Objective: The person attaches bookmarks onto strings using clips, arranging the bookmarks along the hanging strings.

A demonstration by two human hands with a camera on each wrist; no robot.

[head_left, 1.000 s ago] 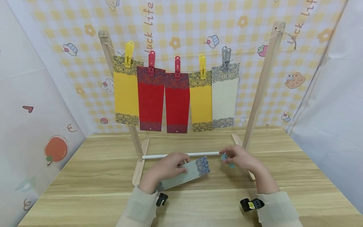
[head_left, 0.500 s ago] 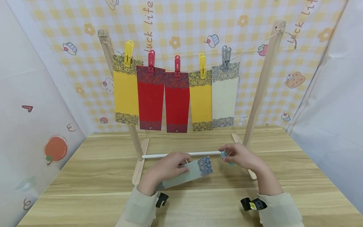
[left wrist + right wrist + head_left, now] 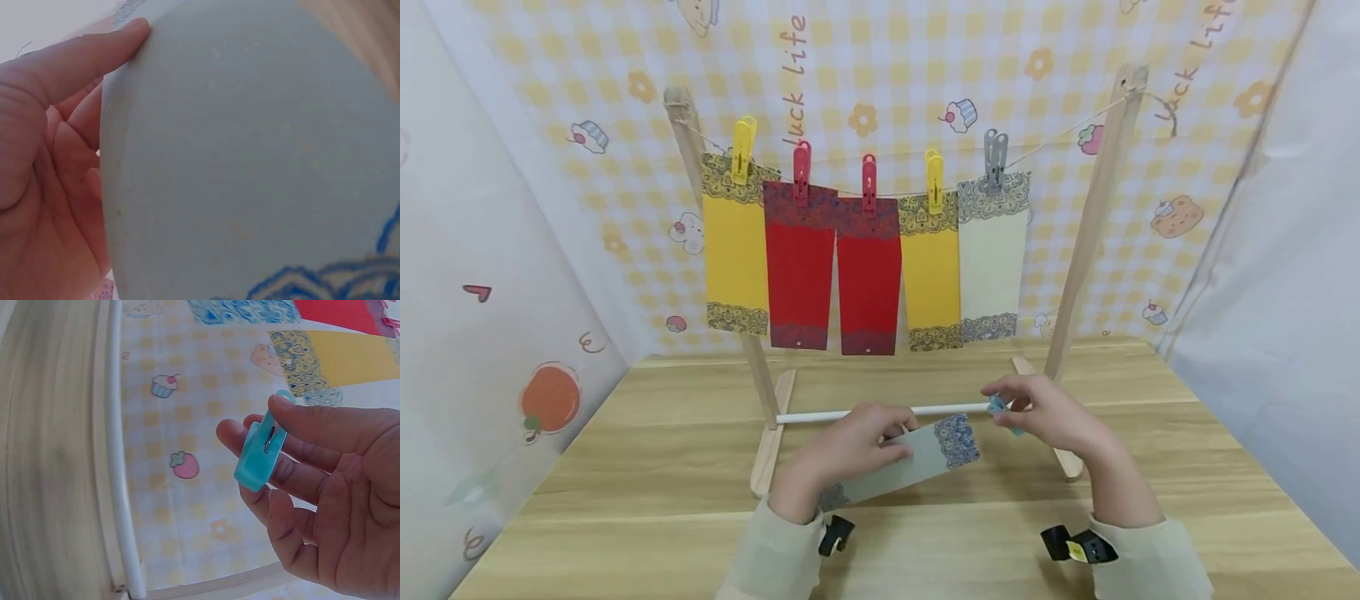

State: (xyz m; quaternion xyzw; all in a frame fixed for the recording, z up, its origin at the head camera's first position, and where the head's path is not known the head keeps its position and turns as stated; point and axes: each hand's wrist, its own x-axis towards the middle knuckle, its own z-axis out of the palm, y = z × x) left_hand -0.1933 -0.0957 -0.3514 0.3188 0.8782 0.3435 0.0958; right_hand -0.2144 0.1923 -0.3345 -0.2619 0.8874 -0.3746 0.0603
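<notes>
My left hand (image 3: 857, 454) pinches a pale grey-green paper card (image 3: 917, 462) by its long edge, thumb on top and fingers behind. Blue lace patterns border both ends of the card; it slants low above the table. In the left wrist view the card (image 3: 250, 137) fills most of the picture beside the thumb. My right hand (image 3: 1048, 417) holds a turquoise clothespin (image 3: 262, 450) between thumb and fingers, just right of the card and apart from it. Above, a string carries a row of yellow, red and white cards, each under a clothespin, the white card (image 3: 992, 258) at the right end.
Two wooden posts, the left post (image 3: 756, 367) and the right post (image 3: 1093, 217), hold the string. A white rod (image 3: 820, 416) joins their feet just behind my hands. The wooden table (image 3: 625, 467) reaches back to a checked cloth (image 3: 880, 67).
The left hand and its card have shifted slightly right, towards the right hand. The turquoise clothespin has turned a little in my right fingers. The hanging cards stay as they were.
</notes>
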